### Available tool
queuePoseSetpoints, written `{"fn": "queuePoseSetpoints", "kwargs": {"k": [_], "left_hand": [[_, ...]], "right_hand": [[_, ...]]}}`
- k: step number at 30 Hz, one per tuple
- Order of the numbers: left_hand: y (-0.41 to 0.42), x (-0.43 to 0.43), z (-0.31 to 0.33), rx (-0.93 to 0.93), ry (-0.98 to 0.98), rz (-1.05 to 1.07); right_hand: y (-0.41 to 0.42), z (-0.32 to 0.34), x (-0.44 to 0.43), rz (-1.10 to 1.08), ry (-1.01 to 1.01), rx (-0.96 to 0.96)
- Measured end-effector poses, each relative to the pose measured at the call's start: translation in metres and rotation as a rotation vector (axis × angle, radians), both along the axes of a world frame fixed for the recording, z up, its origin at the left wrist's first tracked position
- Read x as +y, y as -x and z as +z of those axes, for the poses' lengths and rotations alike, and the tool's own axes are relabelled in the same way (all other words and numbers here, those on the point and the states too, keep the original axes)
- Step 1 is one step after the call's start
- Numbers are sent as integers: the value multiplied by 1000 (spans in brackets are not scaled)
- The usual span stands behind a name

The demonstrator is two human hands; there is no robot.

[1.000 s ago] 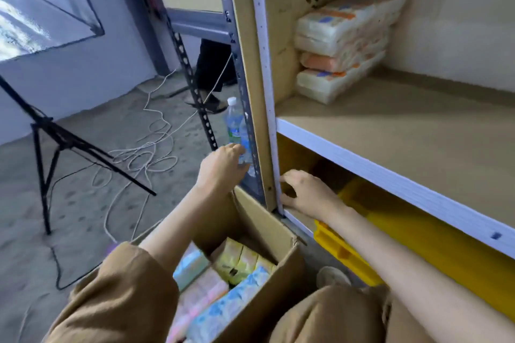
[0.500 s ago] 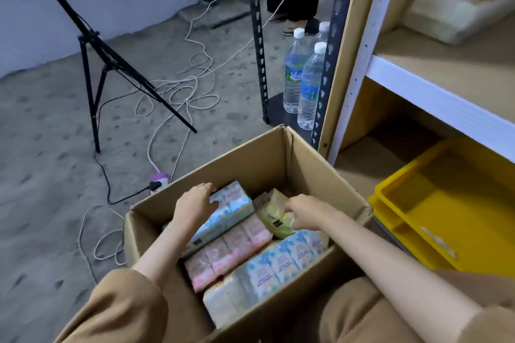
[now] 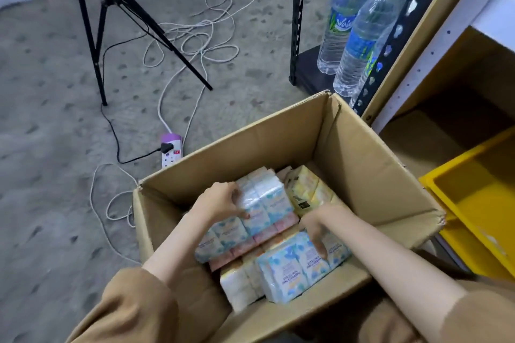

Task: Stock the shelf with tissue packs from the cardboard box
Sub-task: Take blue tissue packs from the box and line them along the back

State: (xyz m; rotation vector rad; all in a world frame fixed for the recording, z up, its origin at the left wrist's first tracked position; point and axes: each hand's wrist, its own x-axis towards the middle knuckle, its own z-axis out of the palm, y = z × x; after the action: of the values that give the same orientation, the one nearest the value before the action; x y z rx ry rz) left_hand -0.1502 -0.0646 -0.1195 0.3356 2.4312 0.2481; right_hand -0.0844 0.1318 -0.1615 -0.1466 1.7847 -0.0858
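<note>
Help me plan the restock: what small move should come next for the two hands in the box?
Probably lift the blue tissue pack clear of the cardboard box. The left hand already pinches its end, raised above the pink packs; the right hand rests on a neighbouring pack.

head cam | steep downward look | close over cardboard box [image 3: 362, 164] | single view
</note>
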Motion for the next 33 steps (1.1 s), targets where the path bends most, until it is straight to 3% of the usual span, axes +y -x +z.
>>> {"fn": "queuePoseSetpoints", "kwargs": {"k": [8, 15, 22, 27, 33], "left_hand": [[-2, -2, -7, -84, 2, -14], [-18, 1, -11, -110, 47, -117], [-1, -4, -10, -95, 60, -67], [6, -6, -6, -162, -5, -13], [7, -6, 11, -122, 71, -62]], "right_hand": [[-3, 0, 0, -92, 8, -15], [-9, 2, 6, -112, 78, 108], [-9, 0, 13, -231, 71, 10], [-8, 11, 5, -155, 48, 40], [-12, 52, 8, -204, 65, 128]]}}
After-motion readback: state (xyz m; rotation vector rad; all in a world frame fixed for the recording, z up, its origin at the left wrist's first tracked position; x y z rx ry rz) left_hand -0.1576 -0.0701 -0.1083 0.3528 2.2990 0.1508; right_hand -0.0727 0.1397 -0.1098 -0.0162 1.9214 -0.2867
